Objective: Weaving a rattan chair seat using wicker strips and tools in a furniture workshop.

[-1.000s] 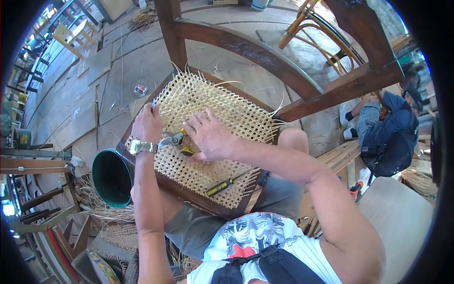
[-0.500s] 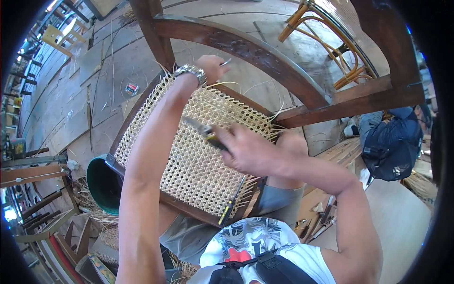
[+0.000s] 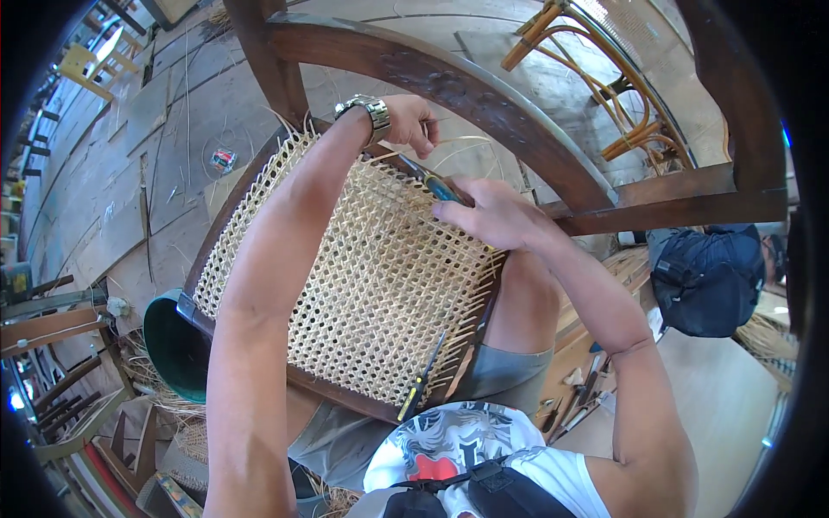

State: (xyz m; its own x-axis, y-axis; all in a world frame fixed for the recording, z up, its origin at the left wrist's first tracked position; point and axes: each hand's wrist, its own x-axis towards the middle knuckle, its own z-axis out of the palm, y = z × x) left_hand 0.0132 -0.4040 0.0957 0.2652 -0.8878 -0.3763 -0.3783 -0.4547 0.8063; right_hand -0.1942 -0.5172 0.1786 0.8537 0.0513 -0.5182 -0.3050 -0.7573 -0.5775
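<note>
One cane seat [image 3: 380,285] is borne across the thighs [image 3: 522,306], partly covered by the left forearm [image 3: 298,224]. At its far edge, one blue-handled tool [image 3: 442,190] is grasped by the right hand [image 3: 492,211]; the grip of the left hand [image 3: 411,123] cannot be told. One screwdriver [image 3: 414,397] is laid at the near right corner. One green bucket [image 3: 160,332] is stationed beside the left corner.

Right hand [image 3: 494,212] grips a hand tool [image 3: 441,188] over the woven seat [image 3: 371,268]; left hand [image 3: 412,123] sits just beyond, and a screwdriver [image 3: 414,395] lies nearer the body.
</note>
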